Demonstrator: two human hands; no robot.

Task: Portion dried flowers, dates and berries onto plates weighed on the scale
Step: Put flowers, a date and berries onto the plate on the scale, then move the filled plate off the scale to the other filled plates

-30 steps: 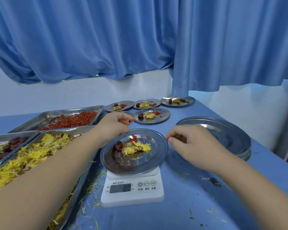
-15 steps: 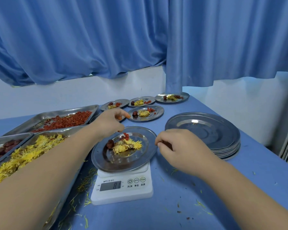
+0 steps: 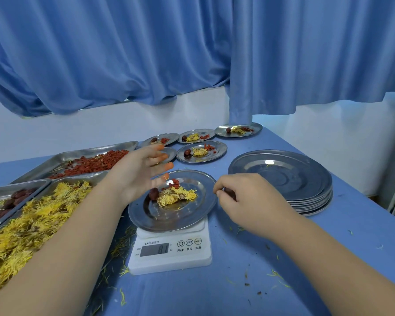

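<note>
Plates (image 3: 219, 151) behind are filled; scale (image 3: 169, 249) plate (image 3: 169, 220) looks portioned, right hand (image 3: 244, 206) pinching its rim, left hand (image 3: 139, 174) spread above; stack (image 3: 281, 179) awaits.

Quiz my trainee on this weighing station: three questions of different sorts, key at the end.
1. True or false: the plate on the scale is empty.
2. The left hand is: A, open above that plate; B, clenched in a fist; C, pressing the scale's buttons.
3. Fill in: the stack of empty plates stands to the ___ of the scale.
Key: 1 false, it holds a date, chrysanthemum flowers and goji berries; 2 A; 3 right.
</note>
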